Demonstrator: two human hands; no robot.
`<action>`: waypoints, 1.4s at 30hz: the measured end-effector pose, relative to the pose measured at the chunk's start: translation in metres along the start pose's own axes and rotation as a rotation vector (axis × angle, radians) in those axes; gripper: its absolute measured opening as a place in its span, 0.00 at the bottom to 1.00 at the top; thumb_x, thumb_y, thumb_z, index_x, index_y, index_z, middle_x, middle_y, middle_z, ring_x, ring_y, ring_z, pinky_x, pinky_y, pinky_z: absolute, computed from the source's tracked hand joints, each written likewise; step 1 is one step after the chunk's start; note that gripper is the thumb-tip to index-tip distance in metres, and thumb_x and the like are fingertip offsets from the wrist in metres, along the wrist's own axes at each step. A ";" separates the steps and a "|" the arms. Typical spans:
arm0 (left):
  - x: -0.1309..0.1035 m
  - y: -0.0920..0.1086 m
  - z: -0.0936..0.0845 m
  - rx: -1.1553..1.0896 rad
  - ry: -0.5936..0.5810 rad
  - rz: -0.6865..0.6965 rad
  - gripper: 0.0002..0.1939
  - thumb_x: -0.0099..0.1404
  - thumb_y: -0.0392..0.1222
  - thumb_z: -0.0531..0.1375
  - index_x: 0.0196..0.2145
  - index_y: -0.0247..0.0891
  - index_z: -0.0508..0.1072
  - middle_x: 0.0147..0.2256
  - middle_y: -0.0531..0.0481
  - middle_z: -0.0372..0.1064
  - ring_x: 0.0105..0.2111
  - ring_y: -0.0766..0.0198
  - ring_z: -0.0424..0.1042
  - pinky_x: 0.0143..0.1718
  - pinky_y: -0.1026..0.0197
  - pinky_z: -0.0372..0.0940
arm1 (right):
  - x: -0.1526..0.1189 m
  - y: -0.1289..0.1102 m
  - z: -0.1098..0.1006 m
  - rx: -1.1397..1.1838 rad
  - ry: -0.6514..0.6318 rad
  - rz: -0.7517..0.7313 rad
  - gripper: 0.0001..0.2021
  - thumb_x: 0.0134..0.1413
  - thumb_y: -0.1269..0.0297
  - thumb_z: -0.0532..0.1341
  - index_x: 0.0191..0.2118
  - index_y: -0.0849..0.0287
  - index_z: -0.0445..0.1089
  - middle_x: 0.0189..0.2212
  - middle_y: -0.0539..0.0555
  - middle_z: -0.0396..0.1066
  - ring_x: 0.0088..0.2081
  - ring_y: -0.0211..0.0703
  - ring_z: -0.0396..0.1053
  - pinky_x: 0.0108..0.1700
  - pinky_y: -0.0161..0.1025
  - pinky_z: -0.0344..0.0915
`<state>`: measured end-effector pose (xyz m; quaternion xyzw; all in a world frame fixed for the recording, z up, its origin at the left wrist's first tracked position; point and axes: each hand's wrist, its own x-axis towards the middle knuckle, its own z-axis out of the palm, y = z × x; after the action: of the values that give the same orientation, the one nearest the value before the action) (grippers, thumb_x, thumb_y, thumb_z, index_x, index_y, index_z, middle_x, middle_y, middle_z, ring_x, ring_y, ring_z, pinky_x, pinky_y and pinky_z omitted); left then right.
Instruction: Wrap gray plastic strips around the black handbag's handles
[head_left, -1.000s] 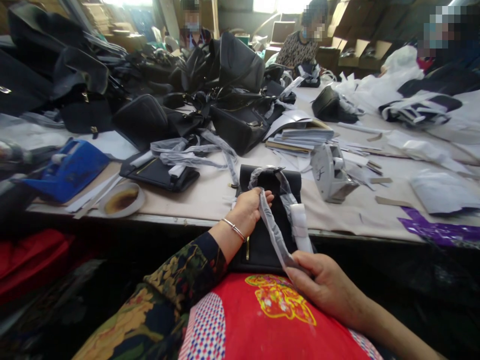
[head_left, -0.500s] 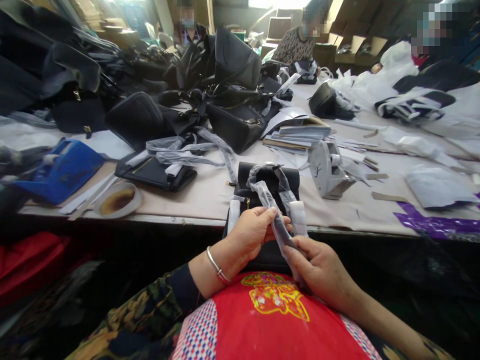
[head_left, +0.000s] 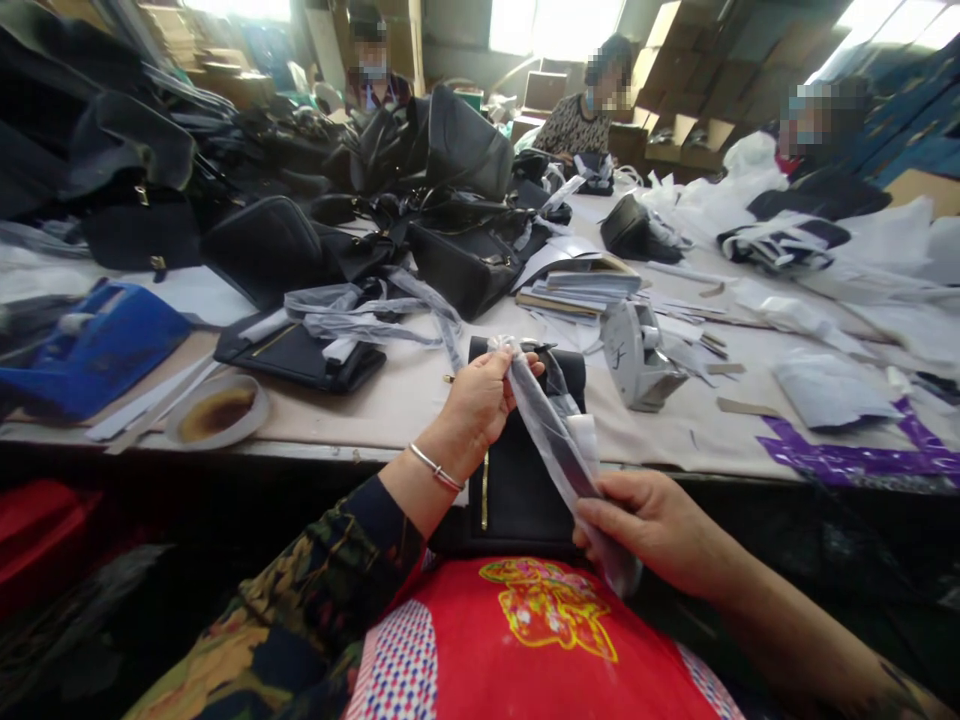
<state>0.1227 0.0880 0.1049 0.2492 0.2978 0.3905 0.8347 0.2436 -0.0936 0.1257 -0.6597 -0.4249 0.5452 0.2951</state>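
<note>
Half a second ago both hands met close together over the strap, just above the red apron. Now they have drawn apart: the left hand (head_left: pixel 480 400) has gone up toward the worktop (head_left: pixel 390 395) edge, and the right hand (head_left: pixel 645 525) has dropped low, close to the apron (head_left: pixel 540 640). The strap (head_left: pixel 551 445), sheathed in clear plastic film, is stretched in a slanting line between them, so it reads as being pulled straight along its length.

The left hand is curled shut, pinching the upper end of the strap between thumb and fingers, right at the top of the black bag (head_left: pixel 517 480). The right hand pinches the lower end, thumb on top and fingers folded under, with a tail of film hanging past it.

The bag stands against the worktop edge, its top lying on the surface and its body hanging down toward the lap, between the two forearms. A grey tape dispenser (head_left: pixel 637 355) sits on the worktop just right of the bag; a pile of black bags (head_left: pixel 442 210) lies beyond, well apart from the hands.
</note>
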 end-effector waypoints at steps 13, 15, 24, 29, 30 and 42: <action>-0.009 0.025 0.008 0.077 -0.075 0.137 0.07 0.67 0.35 0.59 0.33 0.31 0.75 0.32 0.43 0.78 0.33 0.60 0.78 0.41 0.58 0.73 | 0.023 -0.007 -0.026 0.160 -0.166 -0.085 0.21 0.55 0.45 0.67 0.34 0.63 0.75 0.27 0.55 0.77 0.27 0.41 0.74 0.29 0.34 0.70; 0.008 0.041 0.004 0.008 -0.034 0.158 0.07 0.69 0.34 0.57 0.32 0.31 0.73 0.32 0.43 0.78 0.33 0.60 0.79 0.43 0.56 0.73 | 0.016 -0.001 -0.027 0.168 -0.215 -0.017 0.22 0.54 0.45 0.68 0.32 0.64 0.75 0.26 0.54 0.77 0.25 0.40 0.74 0.27 0.33 0.69; -0.012 0.003 0.008 -0.047 -0.132 0.008 0.16 0.69 0.50 0.60 0.37 0.32 0.75 0.38 0.39 0.78 0.38 0.57 0.79 0.43 0.57 0.73 | 0.029 -0.014 -0.002 0.280 0.091 -0.010 0.23 0.46 0.43 0.72 0.31 0.61 0.74 0.24 0.53 0.78 0.23 0.41 0.75 0.27 0.37 0.74; -0.039 -0.019 0.015 0.272 -0.223 -0.034 0.09 0.67 0.42 0.62 0.35 0.32 0.78 0.34 0.42 0.79 0.29 0.61 0.77 0.33 0.62 0.72 | 0.041 -0.023 -0.003 0.322 0.107 -0.077 0.25 0.42 0.42 0.73 0.33 0.62 0.76 0.25 0.54 0.78 0.23 0.42 0.75 0.26 0.36 0.74; -0.037 -0.016 0.016 0.243 -0.187 0.000 0.09 0.67 0.40 0.62 0.34 0.32 0.77 0.33 0.42 0.79 0.29 0.61 0.78 0.35 0.61 0.73 | 0.040 -0.024 -0.004 0.314 0.085 -0.080 0.25 0.42 0.42 0.73 0.34 0.62 0.76 0.26 0.55 0.79 0.23 0.43 0.76 0.26 0.36 0.74; -0.012 -0.012 0.020 0.050 -0.140 0.083 0.07 0.70 0.36 0.58 0.36 0.31 0.75 0.33 0.42 0.78 0.35 0.58 0.80 0.47 0.52 0.73 | 0.049 -0.025 -0.001 0.347 0.114 -0.082 0.16 0.55 0.51 0.68 0.31 0.62 0.74 0.25 0.56 0.79 0.21 0.41 0.76 0.23 0.32 0.73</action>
<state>0.1364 0.0680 0.1142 0.3089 0.2380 0.3989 0.8299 0.2405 -0.0386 0.1239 -0.6109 -0.3334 0.5595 0.4501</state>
